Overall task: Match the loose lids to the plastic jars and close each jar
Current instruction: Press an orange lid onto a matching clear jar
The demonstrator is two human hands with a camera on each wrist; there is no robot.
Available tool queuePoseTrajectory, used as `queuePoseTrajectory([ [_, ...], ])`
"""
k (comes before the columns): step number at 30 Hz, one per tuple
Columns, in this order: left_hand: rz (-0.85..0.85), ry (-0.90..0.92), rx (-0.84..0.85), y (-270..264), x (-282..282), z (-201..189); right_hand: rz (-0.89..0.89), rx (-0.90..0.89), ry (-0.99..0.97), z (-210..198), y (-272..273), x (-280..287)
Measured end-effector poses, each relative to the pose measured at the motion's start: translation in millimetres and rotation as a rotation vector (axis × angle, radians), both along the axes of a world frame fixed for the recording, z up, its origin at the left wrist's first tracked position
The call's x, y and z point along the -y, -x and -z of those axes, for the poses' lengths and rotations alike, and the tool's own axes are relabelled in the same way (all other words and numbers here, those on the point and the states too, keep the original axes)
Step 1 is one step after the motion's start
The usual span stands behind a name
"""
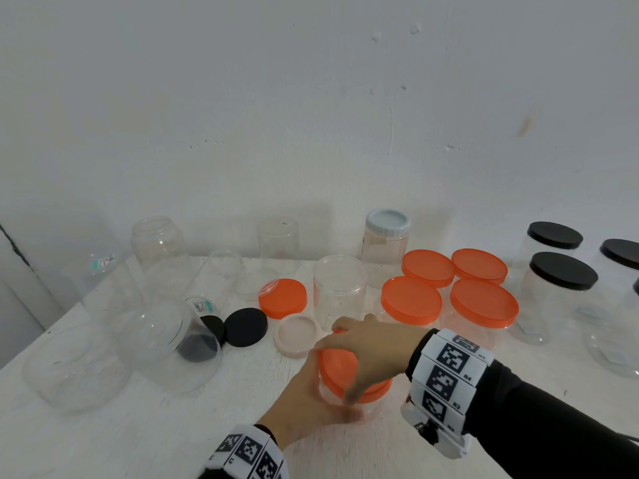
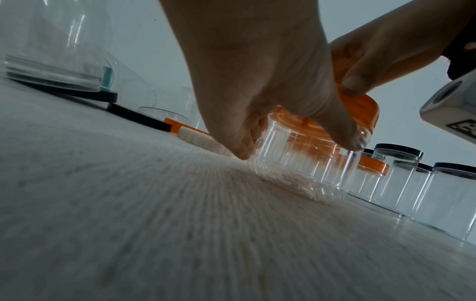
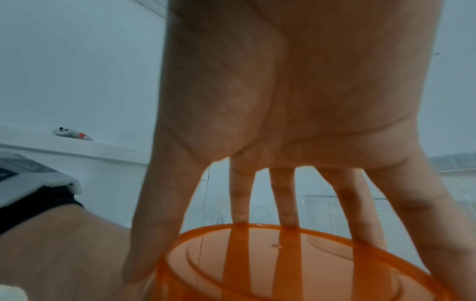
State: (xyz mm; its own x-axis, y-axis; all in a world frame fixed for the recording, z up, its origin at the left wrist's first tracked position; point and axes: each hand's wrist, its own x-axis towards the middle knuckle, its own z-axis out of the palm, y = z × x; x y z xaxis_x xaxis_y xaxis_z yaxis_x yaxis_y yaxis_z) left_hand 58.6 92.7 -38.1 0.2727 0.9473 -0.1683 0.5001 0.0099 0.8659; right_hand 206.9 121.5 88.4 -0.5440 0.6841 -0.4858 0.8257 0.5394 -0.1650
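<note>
Near the front edge of the white table (image 1: 145, 440) stands a small clear jar (image 2: 296, 163), upright, with an orange lid (image 1: 340, 369) sitting on its mouth. The left hand (image 1: 304, 406) wraps around the jar's side from the near side, the fingers curled on the clear wall. The right hand (image 1: 371, 347) comes down from above, and its spread fingers (image 3: 358, 213) and thumb grip the rim of the orange lid all around. So both hands are together on the same jar, one on the body and one on the lid. Whether the lid is already fully tight, I cannot tell; the hands are a little blurred.

Just behind this jar lies a pale pink lid (image 1: 297, 335), flat on the table. To its left are two black lids (image 1: 246, 327), one partly under a large clear jar lying on its side (image 1: 166, 344). Another loose orange lid (image 1: 283, 298) rests further back, beside an open clear jar (image 1: 339, 293) that stands upright. Four jars with orange lids (image 1: 449, 288) stand in a group to the right of it, and a jar with a light blue lid (image 1: 386, 236) is behind them near the wall. Far right there are jars with black lids (image 1: 562, 271). More open clear jars (image 1: 159, 247) stand at the back left.
</note>
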Motion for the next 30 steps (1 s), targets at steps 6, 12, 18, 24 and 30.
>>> queuePoseTrajectory([
  [6, -0.005, 0.026, 0.003, 1, 0, 1, 0.039, -0.018, -0.069, 11, 1, 0],
  [12, -0.005, 0.02, 0.005, -1, -1, 0, 0.079, -0.066, -0.114, 21, -3, 3],
  [18, 0.009, 0.024, 0.051, -2, 2, -4, 0.098, -0.092, -0.193, 31, -6, 9],
  [24, -0.012, 0.014, -0.056, -6, -1, -6, 0.137, -0.141, -0.28, 44, -9, 15],
  [30, -0.006, -0.057, -0.136, -10, 0, -9, 0.168, -0.215, -0.36, 56, -12, 20],
])
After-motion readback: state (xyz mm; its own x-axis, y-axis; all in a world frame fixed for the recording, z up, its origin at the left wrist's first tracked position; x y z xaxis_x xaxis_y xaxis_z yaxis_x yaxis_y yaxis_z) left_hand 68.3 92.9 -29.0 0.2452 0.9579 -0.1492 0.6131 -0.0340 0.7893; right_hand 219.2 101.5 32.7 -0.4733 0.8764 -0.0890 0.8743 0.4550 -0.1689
